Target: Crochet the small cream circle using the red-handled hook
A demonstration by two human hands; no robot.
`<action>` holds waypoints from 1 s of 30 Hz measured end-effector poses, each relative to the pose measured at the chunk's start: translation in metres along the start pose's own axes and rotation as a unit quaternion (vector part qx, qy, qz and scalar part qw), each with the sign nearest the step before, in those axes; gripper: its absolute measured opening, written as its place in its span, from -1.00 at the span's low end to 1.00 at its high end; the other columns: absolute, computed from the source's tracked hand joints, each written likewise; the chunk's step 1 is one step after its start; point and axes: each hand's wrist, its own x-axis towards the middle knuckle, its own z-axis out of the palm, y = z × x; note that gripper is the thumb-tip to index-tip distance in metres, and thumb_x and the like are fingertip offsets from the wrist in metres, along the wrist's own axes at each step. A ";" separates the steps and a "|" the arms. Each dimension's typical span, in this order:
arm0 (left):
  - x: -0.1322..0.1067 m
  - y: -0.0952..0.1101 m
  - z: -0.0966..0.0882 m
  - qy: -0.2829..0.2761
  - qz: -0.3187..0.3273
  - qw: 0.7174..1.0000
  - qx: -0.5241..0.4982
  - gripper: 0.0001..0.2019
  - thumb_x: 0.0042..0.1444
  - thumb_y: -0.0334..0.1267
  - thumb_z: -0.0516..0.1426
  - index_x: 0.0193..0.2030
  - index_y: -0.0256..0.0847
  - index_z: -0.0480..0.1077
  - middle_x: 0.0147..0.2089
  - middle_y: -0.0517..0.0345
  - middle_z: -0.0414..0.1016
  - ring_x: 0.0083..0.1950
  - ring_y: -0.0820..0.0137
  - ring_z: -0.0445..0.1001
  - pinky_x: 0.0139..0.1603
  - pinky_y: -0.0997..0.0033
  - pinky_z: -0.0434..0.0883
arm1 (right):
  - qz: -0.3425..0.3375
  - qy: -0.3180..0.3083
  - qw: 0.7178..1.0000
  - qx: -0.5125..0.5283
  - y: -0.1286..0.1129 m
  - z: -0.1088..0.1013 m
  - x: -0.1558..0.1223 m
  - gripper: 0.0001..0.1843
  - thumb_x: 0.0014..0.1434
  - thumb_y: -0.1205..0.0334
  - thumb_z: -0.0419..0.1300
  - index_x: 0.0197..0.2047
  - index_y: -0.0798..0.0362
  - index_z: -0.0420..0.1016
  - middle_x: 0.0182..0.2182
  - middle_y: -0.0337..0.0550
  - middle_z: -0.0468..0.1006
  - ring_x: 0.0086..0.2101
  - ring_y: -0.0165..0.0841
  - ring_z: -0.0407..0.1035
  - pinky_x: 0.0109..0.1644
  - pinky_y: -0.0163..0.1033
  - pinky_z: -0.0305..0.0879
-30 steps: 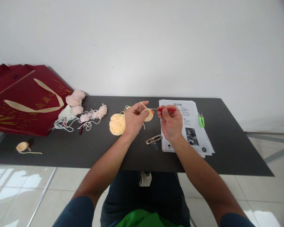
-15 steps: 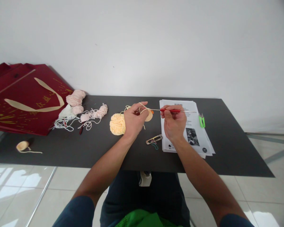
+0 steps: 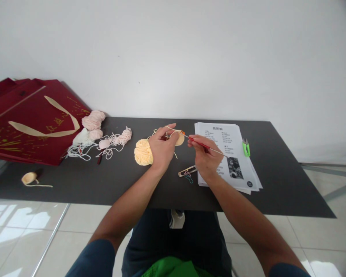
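Between the fingers of my left hand point(image 3: 163, 148) is a small cream crochet piece point(image 3: 180, 139) with an orange spot at its top edge. A strand of yarn runs over my left index finger. My right hand point(image 3: 206, 156) grips a crochet hook point(image 3: 201, 144) with a red handle; its tip reaches the crochet piece, and its back end slants down to the right over the papers. Beside my left hand lies a ball of yellow yarn point(image 3: 143, 152), partly covered by the hand. How the hook's tip sits in the stitches is too small to tell.
Printed papers point(image 3: 242, 169) lie under my right hand, with green thread snips point(image 3: 246, 147) at their edge. Beige snips point(image 3: 187, 171) and a teal stitch marker point(image 3: 188, 178) lie nearer me. Leftward are pink yarn point(image 3: 92, 120), a cream crocheted cup point(image 3: 29, 177) and a red bag point(image 3: 31, 123).
The hook has tilted, its tip now higher than its back end, and has come to the crochet piece. My right hand has shifted slightly left and down.
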 end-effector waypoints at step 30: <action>0.022 -0.002 -0.008 -0.172 -0.163 0.964 -0.118 -0.60 -0.19 -0.40 0.41 -0.10 -0.26 0.67 -0.47 0.30 0.47 -0.47 0.58 0.36 -0.38 0.50 0.27 | 0.075 -0.075 0.993 -0.042 0.003 -0.018 0.022 -0.95 0.27 0.22 0.34 -0.21 -0.09 0.54 -0.23 -0.24 0.68 -0.36 -0.41 0.51 -0.28 -0.22 0.46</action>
